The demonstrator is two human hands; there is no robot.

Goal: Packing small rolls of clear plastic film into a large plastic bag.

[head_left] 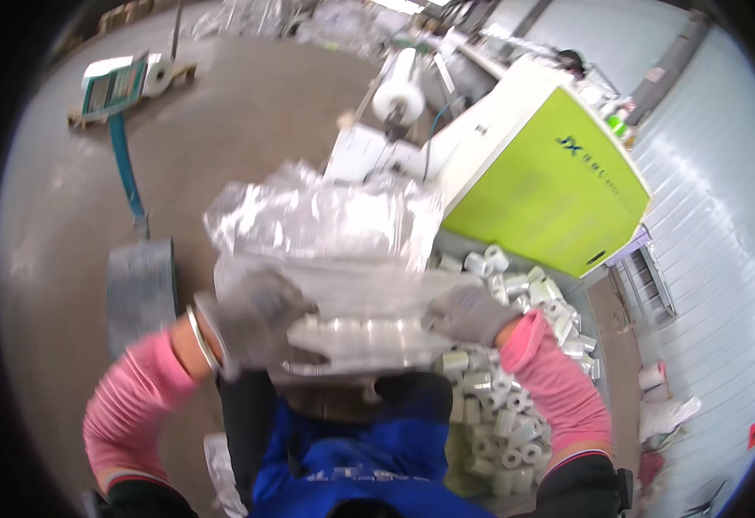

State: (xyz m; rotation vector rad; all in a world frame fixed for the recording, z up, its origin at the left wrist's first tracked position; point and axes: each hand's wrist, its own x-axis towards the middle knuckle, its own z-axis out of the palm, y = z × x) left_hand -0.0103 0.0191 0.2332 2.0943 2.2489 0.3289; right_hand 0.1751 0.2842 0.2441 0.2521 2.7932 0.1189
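Note:
In front of my lap lies a clear plastic bag (356, 298) with a row of shiny small rolls (369, 331) inside it. My left hand (256, 319), in a grey glove and smeared by motion, grips the bag's left end, thumb and fingers around it. At the other end, my right hand (468, 316), also grey-gloved, is closed on the bag's right edge. Beyond both hands rests a pile of folded clear plastic bags (321, 216). Beside and below my right hand, many loose small rolls of clear film (507, 423) lie heaped.
A green and white machine (550, 181) stands at the far right, with a large film roll (399, 91) by it. To the left is a platform scale (142, 289) with a blue post. A pallet (127, 99) holds more rolls at the far left.

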